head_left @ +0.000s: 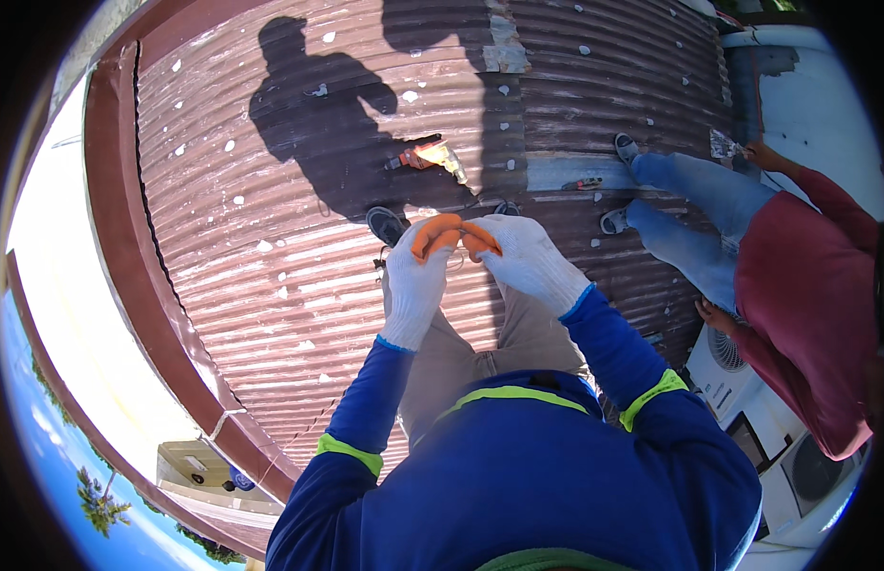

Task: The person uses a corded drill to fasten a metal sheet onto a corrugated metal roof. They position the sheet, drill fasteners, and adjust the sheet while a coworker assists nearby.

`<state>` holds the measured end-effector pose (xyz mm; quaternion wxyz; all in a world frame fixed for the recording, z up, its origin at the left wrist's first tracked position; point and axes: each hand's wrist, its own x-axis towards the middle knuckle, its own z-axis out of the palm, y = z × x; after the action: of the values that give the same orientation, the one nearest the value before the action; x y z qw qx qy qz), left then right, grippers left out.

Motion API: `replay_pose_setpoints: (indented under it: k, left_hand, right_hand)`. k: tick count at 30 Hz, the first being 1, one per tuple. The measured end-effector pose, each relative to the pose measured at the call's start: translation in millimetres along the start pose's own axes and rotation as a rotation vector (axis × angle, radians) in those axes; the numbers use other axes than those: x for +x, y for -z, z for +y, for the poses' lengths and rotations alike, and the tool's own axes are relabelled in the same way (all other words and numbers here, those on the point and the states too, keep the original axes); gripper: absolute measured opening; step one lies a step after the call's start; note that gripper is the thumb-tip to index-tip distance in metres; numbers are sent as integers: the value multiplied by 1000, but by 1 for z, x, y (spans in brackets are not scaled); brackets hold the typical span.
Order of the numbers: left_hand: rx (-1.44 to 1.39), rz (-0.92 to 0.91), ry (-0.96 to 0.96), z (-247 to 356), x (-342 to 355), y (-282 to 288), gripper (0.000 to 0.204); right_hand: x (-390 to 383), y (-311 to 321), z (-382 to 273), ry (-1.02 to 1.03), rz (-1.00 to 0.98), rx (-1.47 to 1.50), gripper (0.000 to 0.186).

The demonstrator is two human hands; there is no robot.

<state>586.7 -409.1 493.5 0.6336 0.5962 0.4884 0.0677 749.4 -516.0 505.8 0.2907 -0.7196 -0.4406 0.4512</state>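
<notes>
My left hand [418, 266] and my right hand [513, 257], in white knit gloves with orange fingers, meet above my lap with fingers curled in pinches. Something thin, perhaps wire, shows between and below them; what they grip is too small to name. An orange power drill [425, 155] lies on the brown corrugated metal roof [214, 305], just beyond my left shoe [387, 226].
A co-worker [794, 305] in red sleeves and jeans sits at right, holding a metallic item [724, 145]. A hand tool [582, 185] lies on a metal strip. Air-conditioner units [713, 379] stand at lower right. The roof's raised edge [118, 238] runs along the left.
</notes>
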Motion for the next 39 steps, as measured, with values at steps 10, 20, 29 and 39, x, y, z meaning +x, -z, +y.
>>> replay_pose_setpoints:
  k: [10, 20, 29, 39]
  left_hand:
    - [-620, -59, 127, 18, -28, -21, 29]
    - [-429, -74, -101, 35, -52, -26, 37]
    - [-83, -455, -173, 80, -54, 12, 29]
    - [-141, -207, -281, 86, -57, -12, 29]
  right_hand:
    - [-27, 6, -18, 45, 115, -295, 13]
    - [-51, 23, -42, 53, 203, -75, 22]
    - [-80, 76, -61, -262, -271, 440, 38]
    - [-93, 49, -50, -164, -16, 1098, 50]
